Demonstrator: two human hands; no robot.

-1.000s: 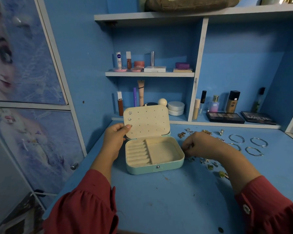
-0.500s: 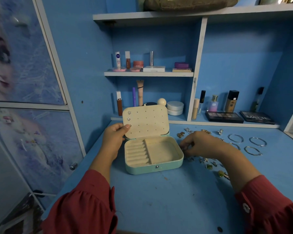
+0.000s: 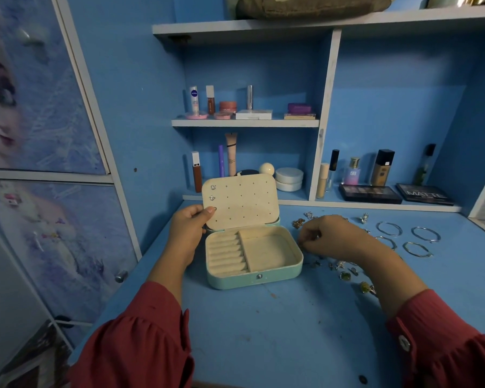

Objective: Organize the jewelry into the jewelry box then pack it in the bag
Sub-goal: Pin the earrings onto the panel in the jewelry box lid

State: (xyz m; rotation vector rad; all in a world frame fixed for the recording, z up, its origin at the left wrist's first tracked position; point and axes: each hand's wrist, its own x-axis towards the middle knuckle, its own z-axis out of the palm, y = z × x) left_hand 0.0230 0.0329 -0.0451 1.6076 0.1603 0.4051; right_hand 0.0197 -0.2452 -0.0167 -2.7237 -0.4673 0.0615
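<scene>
I see the box (image 3: pixel 254 256) at frame centre on the blue surface (image 3: pixel 263 331), lid (image 3: pixel 240 204) raised. The left hand (image 3: pixel 189 228) grips the lid's left edge, thumb on the inner face, fingers (image 3: pixel 192 212) curled behind. I judge this hold keeps the lid upright and steady, so that studs can be pushed into its holes.

The right hand (image 3: pixel 329 235) sits just right of the box, its fingers curled together over the scattered pieces (image 3: pixel 345 271). They appear to pinch something small; I cannot tell what, or whether anything is actually held.

The box is pale teal outside and cream inside. Its base has ring rolls on the left and an open compartment on the right; both look unfilled. The lid panel carries rows of holes. Two studs (image 3: pixel 212 192) sit in its left column, with a third by the left thumb.

Four bangles (image 3: pixel 388 228) lie at centre right, well apart from the box. I judge the loose pieces are kept on the right to stay within the working hand's reach. Most jewelry remains unpacked.
</scene>
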